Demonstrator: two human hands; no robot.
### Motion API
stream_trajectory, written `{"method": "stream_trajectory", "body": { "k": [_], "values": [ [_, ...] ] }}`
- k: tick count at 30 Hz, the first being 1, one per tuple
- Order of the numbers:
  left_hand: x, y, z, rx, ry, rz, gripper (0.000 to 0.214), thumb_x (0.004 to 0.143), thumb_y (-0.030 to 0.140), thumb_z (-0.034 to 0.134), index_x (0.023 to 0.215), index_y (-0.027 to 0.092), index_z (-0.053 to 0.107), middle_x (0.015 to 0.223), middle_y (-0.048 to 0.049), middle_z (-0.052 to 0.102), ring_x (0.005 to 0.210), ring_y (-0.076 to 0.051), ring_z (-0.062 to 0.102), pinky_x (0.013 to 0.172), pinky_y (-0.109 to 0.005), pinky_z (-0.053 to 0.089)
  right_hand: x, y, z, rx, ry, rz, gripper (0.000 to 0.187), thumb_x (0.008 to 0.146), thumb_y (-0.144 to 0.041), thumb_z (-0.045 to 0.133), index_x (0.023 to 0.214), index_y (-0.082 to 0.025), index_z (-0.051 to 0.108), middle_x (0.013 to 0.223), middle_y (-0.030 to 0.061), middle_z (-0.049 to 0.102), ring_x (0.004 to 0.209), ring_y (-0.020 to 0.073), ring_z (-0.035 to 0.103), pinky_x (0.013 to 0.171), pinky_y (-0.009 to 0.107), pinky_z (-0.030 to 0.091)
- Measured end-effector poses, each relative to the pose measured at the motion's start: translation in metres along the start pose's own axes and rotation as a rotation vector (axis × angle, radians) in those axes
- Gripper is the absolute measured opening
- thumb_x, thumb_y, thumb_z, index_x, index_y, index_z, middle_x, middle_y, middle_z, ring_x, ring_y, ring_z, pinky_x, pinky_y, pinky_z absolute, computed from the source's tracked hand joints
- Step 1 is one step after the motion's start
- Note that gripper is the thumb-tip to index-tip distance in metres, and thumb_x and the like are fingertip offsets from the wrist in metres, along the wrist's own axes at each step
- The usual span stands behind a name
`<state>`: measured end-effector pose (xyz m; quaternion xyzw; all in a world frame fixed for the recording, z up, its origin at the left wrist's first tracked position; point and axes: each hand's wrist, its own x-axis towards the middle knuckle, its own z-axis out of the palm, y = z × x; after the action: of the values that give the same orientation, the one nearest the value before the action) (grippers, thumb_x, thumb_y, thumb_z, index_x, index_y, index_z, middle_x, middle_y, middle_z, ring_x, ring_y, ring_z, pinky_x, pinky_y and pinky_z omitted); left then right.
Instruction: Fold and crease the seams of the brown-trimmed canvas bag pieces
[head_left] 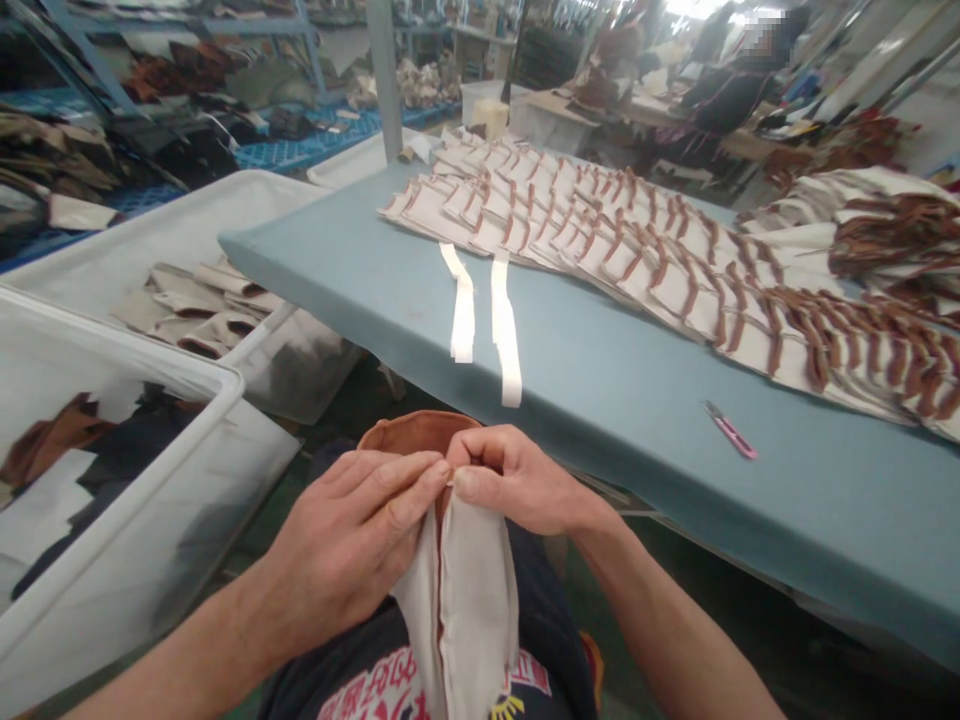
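Observation:
A sewn piece of cream lining and brown suede [480,590], shaped like a boot shaft, hangs upright against my lap with a seam down its middle. My left hand [360,520] grips its upper left side, fingers pressed together and thumb hidden. At the top of the seam, my right hand [514,475] pinches the edge between thumb and curled index finger. A tiny pale bit shows between the fingertips, too small to name. The brown suede rim [412,428] rises behind both hands.
Two pale strips [506,330] lie on the blue-grey table [337,245], beside long rows of overlapping cream-and-brown pieces [600,235]. A pink thread snipper or small cutter [731,432] rests to the right. White bins [232,400] stand left; a person [720,90] sits far back.

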<state>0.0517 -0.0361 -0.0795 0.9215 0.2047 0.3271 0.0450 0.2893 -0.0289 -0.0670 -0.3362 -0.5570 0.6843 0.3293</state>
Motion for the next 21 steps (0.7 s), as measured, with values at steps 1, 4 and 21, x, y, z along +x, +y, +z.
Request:
{"method": "stream_trajectory", "body": {
  "k": [1, 4, 21],
  "values": [
    [-0.003, 0.0, 0.007, -0.026, 0.015, -0.015, 0.044, 0.108, 0.005, 0.051, 0.151, 0.007, 0.059, 0.137, -0.0207, 0.074, 0.128, -0.029, 0.069, 0.111, -0.042, 0.055, -0.001, 0.001, 0.001, 0.018, 0.027, -0.006, 0.067, 0.088, -0.082, 0.076, 0.075, -0.021, 0.052, 0.066, -0.0077, 0.042, 0.058, 0.0086, 0.031, 0.05, 0.025, 0.024],
    [-0.008, 0.002, 0.026, -0.052, 0.08, -0.026, 0.059, 0.107, 0.006, 0.05, 0.166, 0.007, 0.046, 0.15, -0.0251, 0.067, 0.142, -0.034, 0.061, 0.12, -0.05, 0.051, -0.006, 0.001, 0.001, 0.02, 0.092, -0.06, 0.065, 0.096, -0.081, 0.067, 0.075, -0.021, 0.05, 0.067, -0.0071, 0.04, 0.057, 0.0088, 0.031, 0.049, 0.025, 0.026],
    [0.051, -0.004, -0.057, -0.621, -0.334, -0.35, 0.019, 0.108, 0.019, 0.064, 0.096, 0.024, 0.077, 0.083, 0.0069, 0.08, 0.069, -0.009, 0.074, 0.066, -0.015, 0.054, -0.036, -0.039, 0.008, -0.826, 0.056, -0.49, 0.02, 0.111, -0.018, 0.057, 0.094, -0.018, 0.069, 0.086, 0.0027, 0.077, 0.076, 0.0135, 0.067, 0.07, 0.026, 0.047]
  ]
}}
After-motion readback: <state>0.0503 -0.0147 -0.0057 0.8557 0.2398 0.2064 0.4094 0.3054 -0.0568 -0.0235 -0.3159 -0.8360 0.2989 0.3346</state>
